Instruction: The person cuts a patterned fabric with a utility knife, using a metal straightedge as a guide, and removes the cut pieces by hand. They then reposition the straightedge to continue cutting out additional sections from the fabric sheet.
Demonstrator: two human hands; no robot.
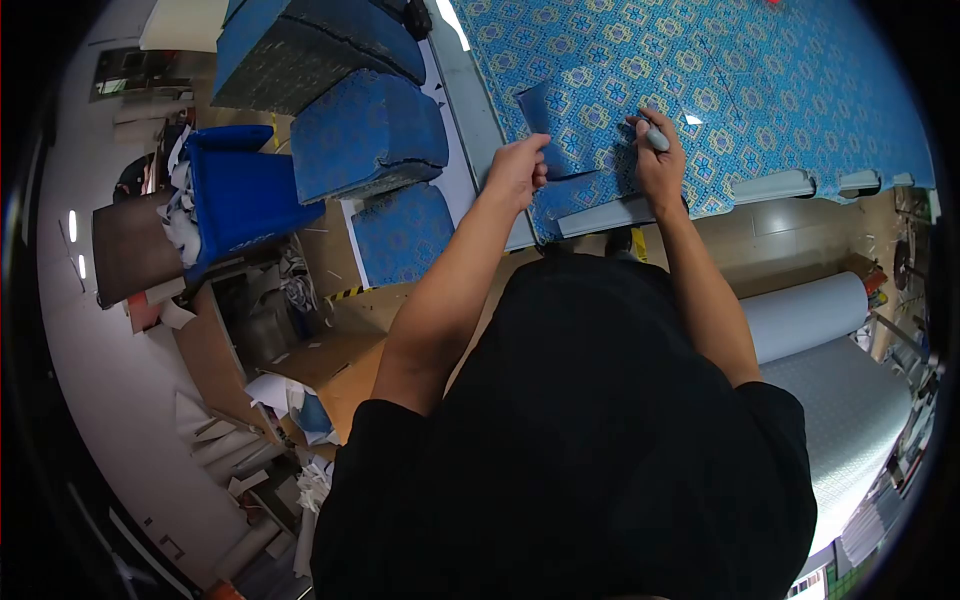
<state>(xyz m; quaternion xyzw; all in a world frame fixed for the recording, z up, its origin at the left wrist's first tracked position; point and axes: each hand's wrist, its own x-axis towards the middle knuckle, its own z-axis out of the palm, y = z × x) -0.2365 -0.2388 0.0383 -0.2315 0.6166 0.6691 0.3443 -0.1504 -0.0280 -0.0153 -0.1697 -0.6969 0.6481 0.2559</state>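
Observation:
Blue patterned material [620, 70] covers the table in front of me. My left hand [518, 172] is closed on a dark blue flap [545, 125] near the table's left corner, where the flap stands out against the pattern. To the right, my right hand [660, 165] is wrapped round a small grey tool [656, 138] above the patterned material; the tool's working end is too small to make out. The two hands are apart.
Stacks of blue patterned pieces [370, 135] stand left of the table. Further left are a blue bin [245, 205] and an open cardboard box [330, 365]. A large grey roll [810, 315] lies at the right, below the table edge [600, 215].

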